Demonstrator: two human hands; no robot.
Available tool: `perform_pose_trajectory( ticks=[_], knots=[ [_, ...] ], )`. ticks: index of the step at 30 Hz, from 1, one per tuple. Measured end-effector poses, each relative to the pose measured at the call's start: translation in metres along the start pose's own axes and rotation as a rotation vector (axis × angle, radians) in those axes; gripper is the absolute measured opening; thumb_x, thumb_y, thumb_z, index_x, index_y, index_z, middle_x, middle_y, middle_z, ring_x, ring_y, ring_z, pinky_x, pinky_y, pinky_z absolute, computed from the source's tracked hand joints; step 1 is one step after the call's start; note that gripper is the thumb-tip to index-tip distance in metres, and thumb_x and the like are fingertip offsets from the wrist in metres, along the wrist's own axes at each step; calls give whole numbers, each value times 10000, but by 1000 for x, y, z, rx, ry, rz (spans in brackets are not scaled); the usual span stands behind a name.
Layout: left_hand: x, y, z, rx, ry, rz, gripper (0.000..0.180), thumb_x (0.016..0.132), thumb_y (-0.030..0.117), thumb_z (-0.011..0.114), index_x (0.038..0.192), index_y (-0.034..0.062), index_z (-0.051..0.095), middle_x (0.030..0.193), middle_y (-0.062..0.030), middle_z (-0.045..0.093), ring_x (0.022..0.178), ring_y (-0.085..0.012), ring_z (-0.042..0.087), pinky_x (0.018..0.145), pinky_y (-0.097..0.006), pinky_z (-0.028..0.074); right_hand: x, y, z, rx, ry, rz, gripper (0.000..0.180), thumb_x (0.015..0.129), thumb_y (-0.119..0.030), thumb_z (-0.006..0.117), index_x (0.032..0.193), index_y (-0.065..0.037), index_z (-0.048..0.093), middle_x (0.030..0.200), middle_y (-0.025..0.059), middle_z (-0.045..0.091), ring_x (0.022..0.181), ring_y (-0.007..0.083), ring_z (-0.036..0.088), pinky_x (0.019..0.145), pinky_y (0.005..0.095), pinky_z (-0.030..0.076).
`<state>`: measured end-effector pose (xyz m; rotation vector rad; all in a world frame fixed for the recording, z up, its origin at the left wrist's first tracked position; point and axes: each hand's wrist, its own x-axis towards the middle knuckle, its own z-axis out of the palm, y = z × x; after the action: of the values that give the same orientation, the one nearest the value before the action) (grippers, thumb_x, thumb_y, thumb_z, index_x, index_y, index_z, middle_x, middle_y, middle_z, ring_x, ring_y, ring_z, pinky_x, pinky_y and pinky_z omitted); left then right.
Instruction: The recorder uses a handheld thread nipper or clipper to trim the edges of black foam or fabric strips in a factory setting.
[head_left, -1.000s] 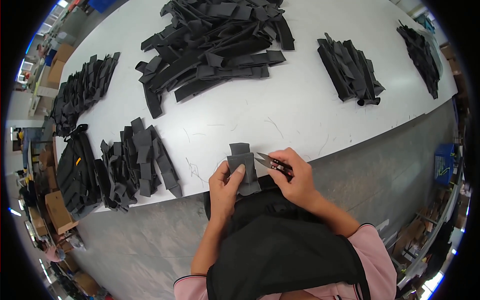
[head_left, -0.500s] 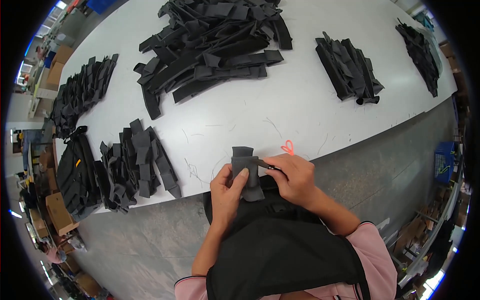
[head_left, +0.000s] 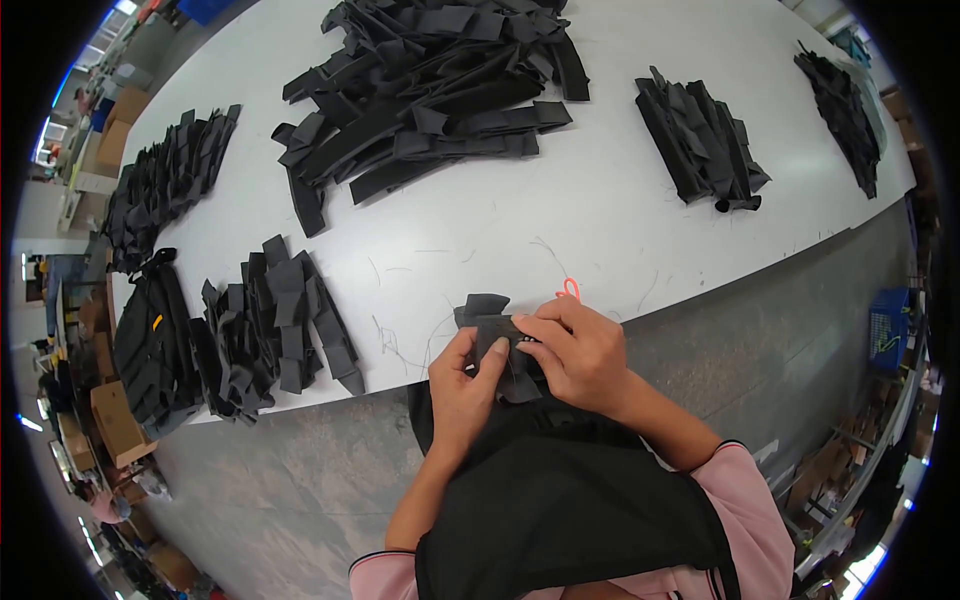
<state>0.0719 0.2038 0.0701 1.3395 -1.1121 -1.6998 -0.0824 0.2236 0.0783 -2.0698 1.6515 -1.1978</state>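
Note:
A folded dark grey fabric strip (head_left: 488, 305) is in front of me at the table's near edge. My left hand (head_left: 466, 385) pinches it from the left, thumb pressed flat on top. Over its right side, my right hand (head_left: 585, 355) is closed, with fingertips and thumb pinching a narrow dark piece (head_left: 527, 340) against the fabric. Most of that piece is hidden by the fingers, so its kind is unclear. Pink-orange handle loops (head_left: 569, 288) show just beyond the right knuckles, partly covered; whether they rest on the table cannot be told.
A large heap of dark strips (head_left: 430, 90) covers the far middle of the white table (head_left: 450, 220). Smaller bundles (head_left: 285, 310) lie at left, beside a black backpack (head_left: 155, 340). Another bundle (head_left: 700, 140) lies at right. Loose threads are scattered nearby. A blue basket (head_left: 888, 328) stands beyond the floor.
My right hand has moved slightly left, closer over the fabric, hiding more of the narrow dark piece. The strip's upper part has shifted and spread. The pink-orange loops are now partly covered.

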Motion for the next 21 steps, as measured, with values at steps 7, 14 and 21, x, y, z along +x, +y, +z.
perform_pose_trajectory(
  ticks=[7, 14, 21],
  knots=[
    [0, -5, -2, 73, -15, 17, 119, 849, 101, 604, 869, -14, 578, 696, 33, 527, 647, -31, 422, 556, -200, 362, -1, -2, 6, 121, 24, 92, 302, 661, -1, 710, 952, -56, 654, 813, 75, 555, 576, 194, 555, 505, 279, 455],
    [-2, -4, 1, 37, -1, 39, 125, 854, 106, 605, 860, -15, 576, 696, 31, 521, 644, -31, 415, 552, -202, 357, -5, -2, 8, 66, 26, 73, 300, 666, 8, 707, 954, -60, 659, 804, 75, 541, 585, 187, 549, 507, 278, 455],
    [-1, -3, 2, 9, -15, 9, 138, 854, 106, 614, 913, -17, 603, 749, 20, 579, 675, -28, 459, 584, -189, 377, -13, -2, 10, 142, 123, 135, 260, 684, 23, 698, 933, -43, 658, 763, 72, 521, 568, 184, 522, 490, 269, 425]
  ],
)
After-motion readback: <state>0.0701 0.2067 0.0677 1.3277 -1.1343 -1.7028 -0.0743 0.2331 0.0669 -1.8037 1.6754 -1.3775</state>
